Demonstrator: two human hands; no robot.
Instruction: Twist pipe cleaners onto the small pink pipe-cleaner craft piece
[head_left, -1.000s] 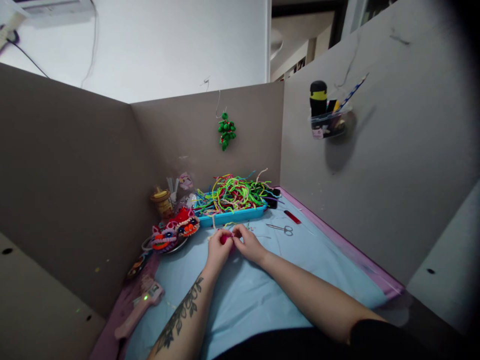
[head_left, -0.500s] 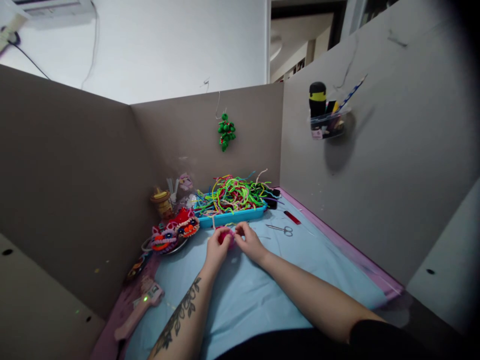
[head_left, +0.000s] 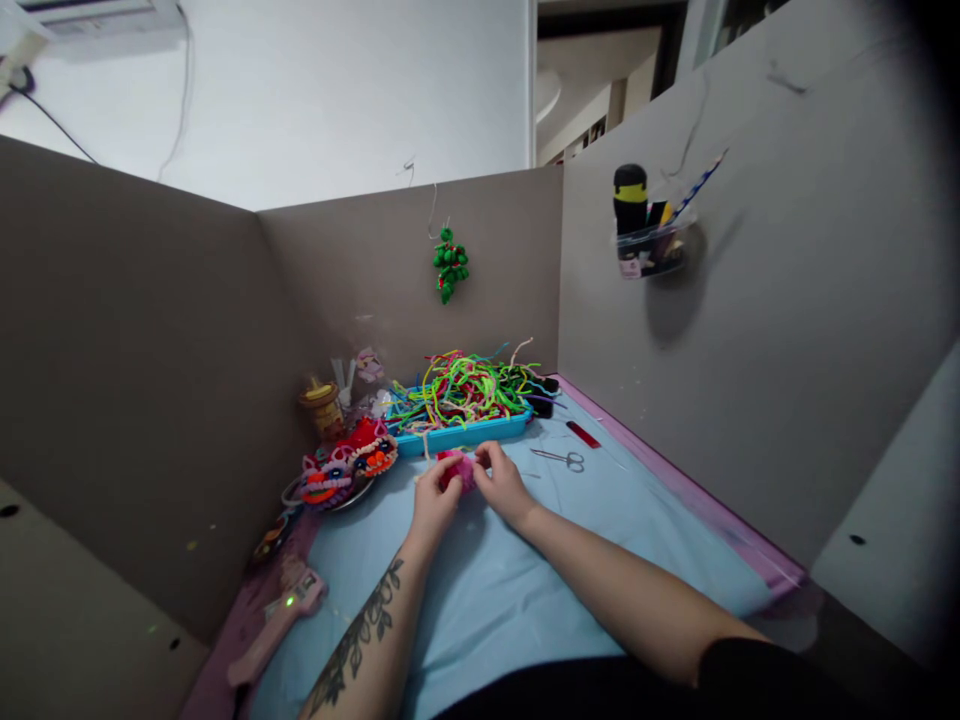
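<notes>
Between my hands, low over the blue cloth, is a small fuzzy pink chenille-stem piece point(head_left: 466, 474), with a redder part near the left fingers. My left hand point(head_left: 436, 496) pinches it from the left, thumb and forefinger closed on its edge. On the other side my right hand point(head_left: 501, 487) has its thumb and fingertips closed at the piece's right edge. The fingers cover part of it. Just behind stands a blue tray point(head_left: 469, 434) heaped with multicoloured chenille stems point(head_left: 472, 390). Small scissors point(head_left: 559, 459) lie to the right of my right hand.
Finished fuzzy figures point(head_left: 330, 480) sit in a dish at left. A pink glue gun point(head_left: 277, 622) with a lit green light lies at front left. Grey panels point(head_left: 405, 260) surround the table. A red-and-black item point(head_left: 583, 434) and a dark phone-like object point(head_left: 545, 400) lie at right.
The pink piece is turned so that more of its face shows between my fingers. My hands stay in nearly the same place; the view has shifted slightly.
</notes>
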